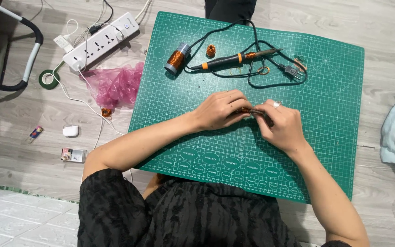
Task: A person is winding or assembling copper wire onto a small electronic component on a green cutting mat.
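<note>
1. Copper-wire coil (244, 110): small, pinched between both hands over the green cutting mat (334, 119); likely light, its fine wire easily bent. Best held by its body.
2. Left hand (218, 110), right hand (282, 128): fingers closed on the coil.
3. Nearby: soldering iron (234, 59), wire spool (176, 58), power strip (101, 40), all well apart.

mat (325, 151): on the floor, under both hands
spool (176, 58): far left on mat
soldering iron (234, 59): right of spool
power strip (101, 40): off mat, left
plastic bag (115, 84): between strip and mat
</note>
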